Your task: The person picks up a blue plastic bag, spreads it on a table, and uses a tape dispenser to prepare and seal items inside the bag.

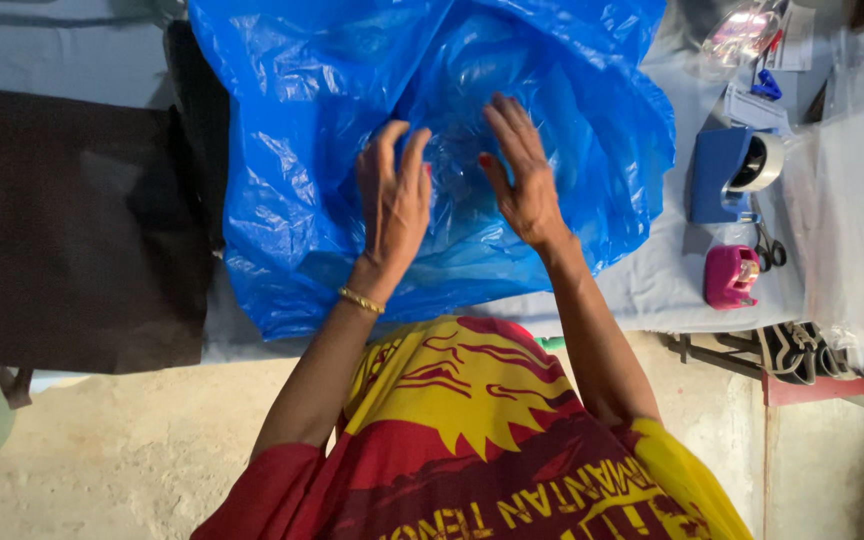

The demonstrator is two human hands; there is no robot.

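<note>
Nearest the camera comes a red and yellow printed shirt, filling the bottom middle of the head view, with both bare forearms reaching up from it toward the table. Beyond it, a large crumpled blue plastic bag lies spread over the pale grey cloth-covered table, covering most of the upper middle and hanging slightly past the near edge.

On that bag the left hand lies flat, palm down, with fingers straight and slightly spread; it clasps nothing and only presses on the plastic. A thin gold bangle circles its wrist. Just beside it, the right hand also rests on the blue plastic, fingers extended and fanned, red nail polish showing on the thumb; it too grips nothing. A small gap separates the two hands, and the plastic between them looks lighter and bulged, though what sits underneath cannot be told.

Left of the bag, a dark brown sheet of cloth covers the table. To the right stand a blue desk tape dispenser with a white roll, a small pink tape dispenser nearer the table edge, and a pair of scissors between them. Clear plastic sheeting is heaped at the far right. Bare concrete floor shows below.
</note>
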